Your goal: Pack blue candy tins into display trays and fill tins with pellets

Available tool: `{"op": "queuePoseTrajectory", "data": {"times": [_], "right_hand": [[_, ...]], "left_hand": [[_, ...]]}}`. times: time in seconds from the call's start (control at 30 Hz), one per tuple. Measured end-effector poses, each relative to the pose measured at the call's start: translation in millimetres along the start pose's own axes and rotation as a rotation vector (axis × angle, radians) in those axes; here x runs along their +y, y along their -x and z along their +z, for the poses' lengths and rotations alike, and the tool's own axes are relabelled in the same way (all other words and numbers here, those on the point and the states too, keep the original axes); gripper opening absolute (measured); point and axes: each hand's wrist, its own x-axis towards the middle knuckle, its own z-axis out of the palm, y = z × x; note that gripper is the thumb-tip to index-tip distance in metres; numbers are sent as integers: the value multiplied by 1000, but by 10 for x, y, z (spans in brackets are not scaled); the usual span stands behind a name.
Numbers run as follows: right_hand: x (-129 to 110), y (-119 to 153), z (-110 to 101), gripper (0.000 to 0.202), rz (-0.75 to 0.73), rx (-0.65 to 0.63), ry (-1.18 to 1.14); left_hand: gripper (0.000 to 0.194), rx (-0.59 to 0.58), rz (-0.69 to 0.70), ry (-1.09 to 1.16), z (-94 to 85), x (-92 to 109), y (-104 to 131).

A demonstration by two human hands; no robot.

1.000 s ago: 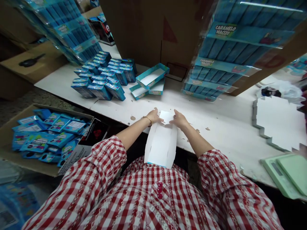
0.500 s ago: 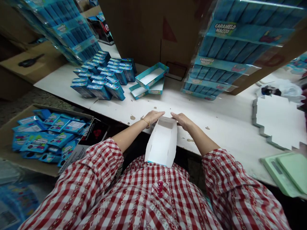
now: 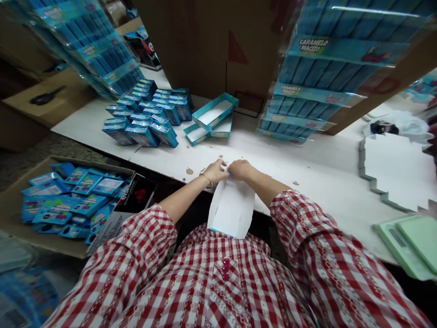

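A partly folded cardboard tray (image 3: 232,207), white inside, lies between my body and the table edge, its near end against my shirt. Both hands are together at its far left corner. My left hand (image 3: 217,171), with a bracelet at the wrist, pinches that corner with bent fingers. Closed over the far end, my right hand (image 3: 241,170) grips the cardboard, its fingertips partly hidden. Beyond them, folded blue trays (image 3: 215,112) are stacked askew on the white table (image 3: 164,157).
Small blue boxes (image 3: 146,114) stand in rows at the back left. A carton (image 3: 73,198) of blue packets is at lower left. Wrapped blue packs (image 3: 300,91) lean at right, near white flat cardboard (image 3: 398,171) and a green scale (image 3: 409,243).
My right hand has moved left across the tray's far end, close to my left hand. The fingers of both hands, stretched out before, are now bent round the cardboard.
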Motion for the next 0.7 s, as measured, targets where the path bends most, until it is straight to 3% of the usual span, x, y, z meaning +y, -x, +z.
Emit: {"op": "queuePoseTrajectory", "data": {"times": [0.07,0.17,0.27,0.33,0.43,0.57,0.7], "right_hand": [[189,14,-57,18,64,-54,39],[584,77,-149,25,227,-119,84],[918,193,-152,25,387,-143,74],[1032,275,-107,27,459,-131,47],[1066,362,-30,28,513,-94,-10],[1042,385,20,25,536,-70,-89],[1080,376,-5,23,535,-39,-126]], "left_hand": [[51,166,172,4,-19,36,300],[39,465,515,-26,53,65,847],[43,494,635,-149,277,-23,1150],[51,491,603,-270,453,-136,1110],[54,525,523,-388,601,-290,814],[47,551,468,-458,527,-350,388],[47,453,592,-504,450,-370,93]]}}
